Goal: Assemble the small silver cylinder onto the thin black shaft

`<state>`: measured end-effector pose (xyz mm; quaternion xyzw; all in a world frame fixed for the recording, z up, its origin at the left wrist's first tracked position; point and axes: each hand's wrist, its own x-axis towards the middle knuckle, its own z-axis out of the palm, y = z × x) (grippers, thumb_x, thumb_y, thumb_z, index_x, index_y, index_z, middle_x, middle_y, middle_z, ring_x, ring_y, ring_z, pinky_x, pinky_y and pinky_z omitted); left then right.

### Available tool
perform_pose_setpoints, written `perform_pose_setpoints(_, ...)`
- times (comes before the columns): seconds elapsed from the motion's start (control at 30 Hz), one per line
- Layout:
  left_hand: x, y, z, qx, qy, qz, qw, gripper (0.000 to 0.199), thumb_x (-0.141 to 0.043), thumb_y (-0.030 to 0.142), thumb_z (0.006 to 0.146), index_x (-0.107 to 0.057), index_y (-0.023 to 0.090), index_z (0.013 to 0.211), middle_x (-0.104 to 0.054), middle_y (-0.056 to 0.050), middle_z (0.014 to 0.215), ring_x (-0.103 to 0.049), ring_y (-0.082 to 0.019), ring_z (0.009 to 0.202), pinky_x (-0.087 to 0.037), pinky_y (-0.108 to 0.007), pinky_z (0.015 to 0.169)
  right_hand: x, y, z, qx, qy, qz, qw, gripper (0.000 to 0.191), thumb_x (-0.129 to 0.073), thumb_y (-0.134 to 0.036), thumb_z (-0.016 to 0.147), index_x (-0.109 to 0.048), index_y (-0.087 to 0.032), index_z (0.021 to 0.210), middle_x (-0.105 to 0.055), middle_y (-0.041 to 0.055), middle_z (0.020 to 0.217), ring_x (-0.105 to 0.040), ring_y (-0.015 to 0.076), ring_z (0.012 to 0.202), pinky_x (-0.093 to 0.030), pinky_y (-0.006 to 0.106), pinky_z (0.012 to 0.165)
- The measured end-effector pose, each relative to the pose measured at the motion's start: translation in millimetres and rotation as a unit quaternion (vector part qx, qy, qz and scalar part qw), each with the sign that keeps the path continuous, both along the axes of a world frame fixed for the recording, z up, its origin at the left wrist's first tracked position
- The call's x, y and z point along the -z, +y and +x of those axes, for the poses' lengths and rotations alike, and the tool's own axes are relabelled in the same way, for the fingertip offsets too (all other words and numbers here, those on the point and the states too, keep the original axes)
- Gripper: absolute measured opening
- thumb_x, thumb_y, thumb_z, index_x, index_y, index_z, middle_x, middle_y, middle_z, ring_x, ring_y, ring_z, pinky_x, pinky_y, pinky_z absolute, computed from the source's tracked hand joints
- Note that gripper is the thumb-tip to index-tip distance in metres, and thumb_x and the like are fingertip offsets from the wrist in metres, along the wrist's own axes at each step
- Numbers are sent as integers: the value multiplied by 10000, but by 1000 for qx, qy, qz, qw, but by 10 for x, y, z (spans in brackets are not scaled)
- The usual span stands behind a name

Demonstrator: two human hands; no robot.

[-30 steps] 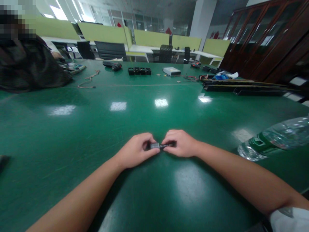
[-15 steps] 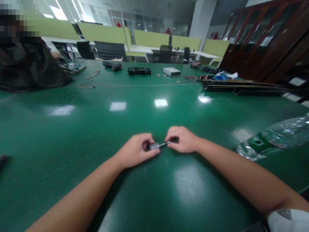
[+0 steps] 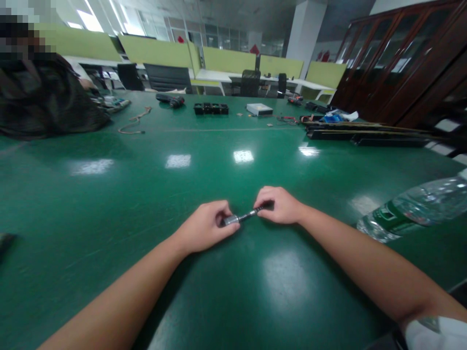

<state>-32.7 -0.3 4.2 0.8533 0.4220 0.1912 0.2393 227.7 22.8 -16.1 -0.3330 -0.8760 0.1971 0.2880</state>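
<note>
My left hand [image 3: 204, 227] pinches a short silver metal cylinder [image 3: 232, 220] between thumb and fingers, low over the green tabletop. From its right end a thin dark rod [image 3: 248, 215] with a brighter band runs up and right. The rod's far end is inside the closed fingers of my right hand [image 3: 280, 206], so its tip is hidden. Cylinder and rod lie in one line and look connected, but the joint is too small to make out.
A clear plastic bottle with a green label [image 3: 396, 218] lies right of my right forearm. Farther back are black strips [image 3: 365, 131], a silver box [image 3: 259, 109], a black block [image 3: 210, 108] and a cable [image 3: 134, 121]. A person's dark sleeve [image 3: 51, 97] is at far left.
My right hand has moved slightly right and away from me, and more of the rod shows between the hands. My left hand has hardly moved, still gripping the cylinder.
</note>
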Motion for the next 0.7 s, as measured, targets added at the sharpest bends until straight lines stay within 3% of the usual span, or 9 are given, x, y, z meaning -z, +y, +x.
perform_pose_setpoints(0.23,35,11,-14,21,-7,15,1000,255,-689,413,790,-603,175,825,-549,23,679,-496,-134,609,-346,-233,559,9,-130,-191,-32,13,2,999,141,-738,-247,813,-744,-174,934,-736,62,900,-636,172,840,-502,308,787)
perform_pose_setpoints(0.33,32,10,-18,35,-15,14,999,291,-715,439,778,-620,172,845,-557,17,702,-504,-136,632,-353,-235,572,2,-187,-264,-19,4,11,1000,160,-730,-244,825,-740,-169,965,-743,59,893,-633,173,830,-493,301,770)
perform_pose_setpoints(0.5,4,4,-17,31,-13,-14,999,294,-609,463,874,-654,173,889,-546,18,672,-493,-131,610,-356,-237,568,7,-198,-279,-25,-4,20,999,153,-715,-247,842,-739,-160,965,-745,59,898,-633,175,838,-488,301,782)
perform_pose_setpoints(0.7,10,9,-16,26,-9,-19,999,254,-666,420,816,-651,171,862,-569,20,674,-502,-129,610,-352,-230,562,0,-211,-280,-47,-7,29,998,136,-696,-245,850,-731,-170,958,-733,61,896,-627,177,836,-490,309,793)
